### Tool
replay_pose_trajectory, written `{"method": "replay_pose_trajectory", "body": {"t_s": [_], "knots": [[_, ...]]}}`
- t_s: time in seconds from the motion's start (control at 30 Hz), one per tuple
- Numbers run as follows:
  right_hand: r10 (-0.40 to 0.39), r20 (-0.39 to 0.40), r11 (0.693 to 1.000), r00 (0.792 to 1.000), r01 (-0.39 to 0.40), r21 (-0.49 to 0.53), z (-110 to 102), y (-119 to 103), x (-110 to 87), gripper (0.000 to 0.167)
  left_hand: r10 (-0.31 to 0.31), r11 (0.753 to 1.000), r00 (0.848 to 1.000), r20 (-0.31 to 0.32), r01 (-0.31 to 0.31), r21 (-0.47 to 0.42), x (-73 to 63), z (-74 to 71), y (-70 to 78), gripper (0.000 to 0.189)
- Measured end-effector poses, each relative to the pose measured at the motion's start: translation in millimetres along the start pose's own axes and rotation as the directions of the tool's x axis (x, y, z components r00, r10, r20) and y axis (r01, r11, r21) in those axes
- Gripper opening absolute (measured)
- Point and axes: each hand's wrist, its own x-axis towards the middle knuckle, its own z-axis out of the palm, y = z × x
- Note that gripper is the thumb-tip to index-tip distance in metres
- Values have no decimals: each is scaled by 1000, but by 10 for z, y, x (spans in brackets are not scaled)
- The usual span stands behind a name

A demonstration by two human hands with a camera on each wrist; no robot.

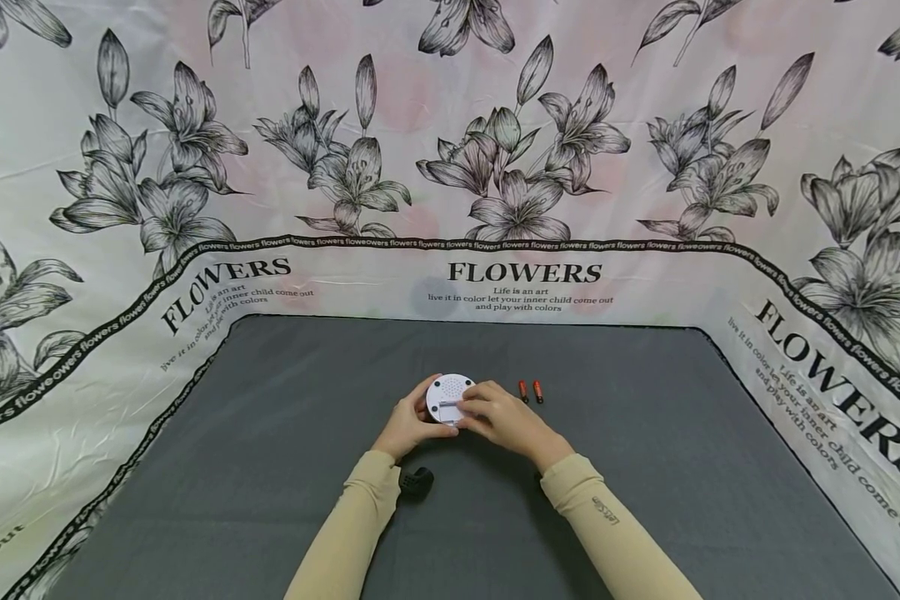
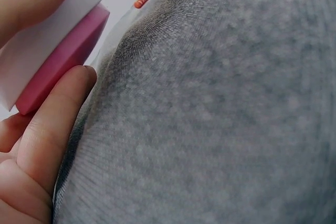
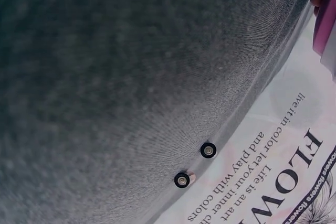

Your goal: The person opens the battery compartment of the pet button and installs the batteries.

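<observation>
Grabbing the rim (image 2: 64,56), as left hand (image 1: 407,423) does, suits that light-looking, stiff, round white-and-pink plastic gadget (image 1: 447,388) mid-frame, can't tell right hand's (image 1: 508,418) hold.

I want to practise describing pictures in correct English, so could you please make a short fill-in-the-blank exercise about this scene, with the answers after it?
1. The left hand holds a round device that has a white part and a ____ part in the left wrist view.
2. On the gray cloth lie ____ orange-and-black batteries.
3. In the head view, these batteries lie to the ____ of the device.
4. The largest word printed on the backdrop is ____.

Missing words: pink; two; right; FLOWERS.
</observation>
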Motion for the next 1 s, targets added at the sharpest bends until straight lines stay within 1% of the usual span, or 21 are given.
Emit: {"method": "replay_pose_trajectory", "body": {"t_s": [0.1, 0.23, 0.47, 0.63, 0.73, 0.8, 0.93, 1.0], "knots": [[16, 15, 1000, 1000, -16, 0, 1, -2, -8, 27, 4, 1000, 1000, 2, -4, -1, -4, -1, 6, 90], [68, 51, 998, 996, -68, 7, 4, -18, -15, 30, -3, 1000, 1000, 6, 3, 5, -9, 0, 12, 90], [160, 100, 986, 982, -165, 40, -18, -37, -11, 28, -21, 1000, 1000, 17, 21, 0, -6, 4, 20, 90], [199, 111, 976, 974, -208, 71, -28, -38, -8, 26, -19, 1000, 999, 26, 19, -2, 2, 9, 16, 91], [213, 101, 970, 972, -223, 97, -35, -36, -12, 27, -2, 1000, 1000, 22, 2, 2, 12, 7, -23, 91], [226, 88, 964, 970, -236, 121, -45, -29, -17, 27, 1, 1000, 1000, 10, -1, 10, 32, 3, -86, 92], [263, 57, 947, 963, -269, 173, -95, 13, -47, 30, -7, 999, 1000, -14, 7, 33, 69, -13, -219, 94], [291, 41, 939, 956, -294, 177, -142, 68, -81, 31, -17, 999, 1000, -20, 18, 38, 81, -17, -245, 96]]}}
